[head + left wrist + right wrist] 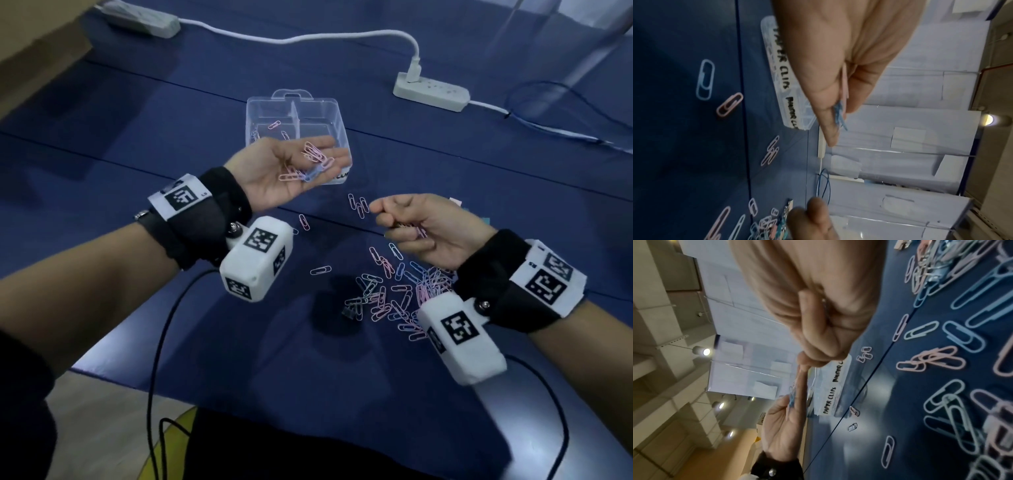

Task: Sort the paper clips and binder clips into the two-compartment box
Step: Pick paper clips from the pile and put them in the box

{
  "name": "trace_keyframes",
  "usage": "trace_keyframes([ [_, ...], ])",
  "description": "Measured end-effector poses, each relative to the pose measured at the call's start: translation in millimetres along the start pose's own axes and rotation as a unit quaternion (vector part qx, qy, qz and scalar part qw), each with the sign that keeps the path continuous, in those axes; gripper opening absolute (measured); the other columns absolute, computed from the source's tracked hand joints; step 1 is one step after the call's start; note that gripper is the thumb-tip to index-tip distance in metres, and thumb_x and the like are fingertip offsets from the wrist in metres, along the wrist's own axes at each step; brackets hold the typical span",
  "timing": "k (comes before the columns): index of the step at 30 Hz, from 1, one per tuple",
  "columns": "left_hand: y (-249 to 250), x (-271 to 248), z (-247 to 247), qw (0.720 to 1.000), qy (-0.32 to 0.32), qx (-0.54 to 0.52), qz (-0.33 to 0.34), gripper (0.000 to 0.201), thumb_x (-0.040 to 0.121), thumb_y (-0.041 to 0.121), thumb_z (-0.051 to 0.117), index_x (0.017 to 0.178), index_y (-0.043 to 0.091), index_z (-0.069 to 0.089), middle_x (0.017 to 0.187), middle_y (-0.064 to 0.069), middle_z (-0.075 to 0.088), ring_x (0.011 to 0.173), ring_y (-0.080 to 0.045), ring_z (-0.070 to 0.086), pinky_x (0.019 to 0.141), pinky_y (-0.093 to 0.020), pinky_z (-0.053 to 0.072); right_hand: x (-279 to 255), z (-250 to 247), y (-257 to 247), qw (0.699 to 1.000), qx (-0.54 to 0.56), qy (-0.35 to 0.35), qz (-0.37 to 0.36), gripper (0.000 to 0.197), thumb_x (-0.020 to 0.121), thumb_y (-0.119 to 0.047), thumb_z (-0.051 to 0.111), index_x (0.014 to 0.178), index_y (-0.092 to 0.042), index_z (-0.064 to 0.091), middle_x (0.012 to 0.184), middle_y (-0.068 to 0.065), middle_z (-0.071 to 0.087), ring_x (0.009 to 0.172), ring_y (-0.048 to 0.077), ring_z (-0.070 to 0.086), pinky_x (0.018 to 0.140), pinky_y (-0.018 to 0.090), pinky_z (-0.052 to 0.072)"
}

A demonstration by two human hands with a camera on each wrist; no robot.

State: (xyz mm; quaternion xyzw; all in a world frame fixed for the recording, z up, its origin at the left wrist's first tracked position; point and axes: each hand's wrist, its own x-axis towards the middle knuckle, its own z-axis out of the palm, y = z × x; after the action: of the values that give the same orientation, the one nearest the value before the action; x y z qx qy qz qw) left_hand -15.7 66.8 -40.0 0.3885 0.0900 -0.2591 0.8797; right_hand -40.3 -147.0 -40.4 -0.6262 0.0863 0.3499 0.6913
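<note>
A clear two-compartment box (294, 113) stands mid-table, its front labelled "PAPER CLIPS" (829, 400) and, it seems, binder clips. A few paper clips (274, 125) lie in its left compartment. My left hand (337, 150) is palm up just in front of the box, fingers fairly straight, with a bunch of pink and blue paper clips (313, 159) on it. My right hand (383, 214) hovers near the pile, fingers curled round some pink clips (420, 233). The loose pile of paper clips (394, 294) lies below it, with a dark binder clip (349, 312) at its left edge.
Stray clips (358, 205) lie between box and pile. A white power strip (430, 90) with its plug and cable sits behind the box, and another strip (140, 15) is far left. A thin blue wire (555, 113) runs at the right. The table's front edge (144, 387) is near me.
</note>
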Motion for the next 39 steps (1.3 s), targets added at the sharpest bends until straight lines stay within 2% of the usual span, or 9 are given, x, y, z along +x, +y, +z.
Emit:
trace_keyframes([
  [5,-13,6,5,0.999,-0.035,-0.031,-0.022,0.068,0.04,-0.011,0.045,0.108,-0.014,0.055,0.102,-0.034,0.065,0.087,-0.044,0.069,0.079,-0.046,0.056,-3,-3,-3,1.0,-0.008,-0.029,-0.003,0.025,0.098,-0.015,0.033,0.088,-0.008,0.055,0.048,-0.007,0.041,0.025,0.0,0.024,0.023,0.008,0.014],
  [16,35,19,-8,0.974,0.213,-0.016,0.068,0.024,0.096,0.02,0.034,0.078,0.009,0.045,0.084,-0.005,0.045,0.071,-0.014,0.045,0.071,-0.025,0.045,15,6,-11,0.982,-0.183,0.037,0.038,0.048,0.094,-0.045,0.04,0.056,-0.017,0.034,0.043,-0.006,0.031,0.026,0.0,0.02,0.025,0.007,0.012],
  [19,47,25,-15,0.968,0.236,0.062,0.055,0.048,0.09,0.041,0.041,0.129,0.013,0.042,0.136,-0.006,0.04,0.12,-0.021,0.047,0.102,-0.029,0.038,31,19,-27,0.967,-0.249,0.018,0.055,0.039,0.096,-0.032,0.044,0.063,-0.011,0.045,0.055,0.002,0.04,0.025,0.001,0.03,0.022,0.009,0.016],
  [21,48,27,-15,0.965,0.231,0.104,0.063,0.078,0.086,0.053,0.041,0.15,0.015,0.015,0.157,-0.005,0.017,0.146,-0.027,0.017,0.117,-0.037,0.015,41,27,-40,0.97,-0.24,0.016,0.044,0.035,0.096,-0.025,0.045,0.065,-0.008,0.048,0.057,0.005,0.045,0.027,0.003,0.036,0.021,0.01,0.02],
  [26,43,16,-9,0.947,0.203,0.241,0.065,0.036,0.088,0.042,0.048,0.115,0.02,0.056,0.12,0.006,0.052,0.13,-0.021,0.044,0.118,-0.04,0.016,67,45,-69,0.987,-0.157,0.042,-0.002,0.031,0.097,-0.011,0.037,0.069,-0.004,0.048,0.064,0.007,0.045,0.029,0.004,0.043,0.026,0.009,0.027],
  [29,40,9,-14,0.874,0.226,0.418,0.103,0.01,0.081,0.016,0.056,0.075,0.023,0.055,0.083,0.007,0.051,0.09,-0.016,0.05,0.071,-0.023,0.047,81,64,-75,0.994,-0.055,0.071,-0.063,0.024,0.094,0.002,0.036,0.072,-0.001,0.047,0.068,0.01,0.046,0.048,0.014,0.05,0.035,0.018,0.045],
  [33,23,-10,-18,0.661,0.116,0.741,0.015,0.015,0.086,0.004,0.051,0.077,0.015,0.058,0.065,0.0,0.057,0.058,-0.016,0.055,0.039,-0.014,0.047,97,89,-73,0.995,0.02,0.054,-0.079,0.018,0.097,-0.007,0.035,0.086,-0.004,0.048,0.084,0.011,0.048,0.079,0.024,0.05,0.074,0.041,0.055],
  [36,1,-19,-13,0.591,-0.001,0.795,-0.137,0.02,0.082,0.0,0.062,0.082,0.017,0.052,0.07,0.003,0.055,0.066,-0.026,0.058,0.051,-0.024,0.05,100,95,-71,0.998,-0.023,0.001,-0.061,0.04,0.1,-0.028,0.032,0.131,-0.002,0.038,0.14,0.02,0.04,0.114,0.031,0.048,0.098,0.044,0.039],
  [39,-18,-10,-11,0.51,-0.02,0.854,-0.103,0.045,0.074,0.008,0.073,0.114,0.011,0.053,0.107,-0.007,0.057,0.101,-0.028,0.056,0.085,-0.037,0.048,97,89,-69,0.997,-0.034,-0.037,-0.062,0.054,0.1,-0.037,0.024,0.143,-0.004,0.024,0.154,0.019,0.02,0.144,0.031,0.019,0.117,0.046,0.015],
])
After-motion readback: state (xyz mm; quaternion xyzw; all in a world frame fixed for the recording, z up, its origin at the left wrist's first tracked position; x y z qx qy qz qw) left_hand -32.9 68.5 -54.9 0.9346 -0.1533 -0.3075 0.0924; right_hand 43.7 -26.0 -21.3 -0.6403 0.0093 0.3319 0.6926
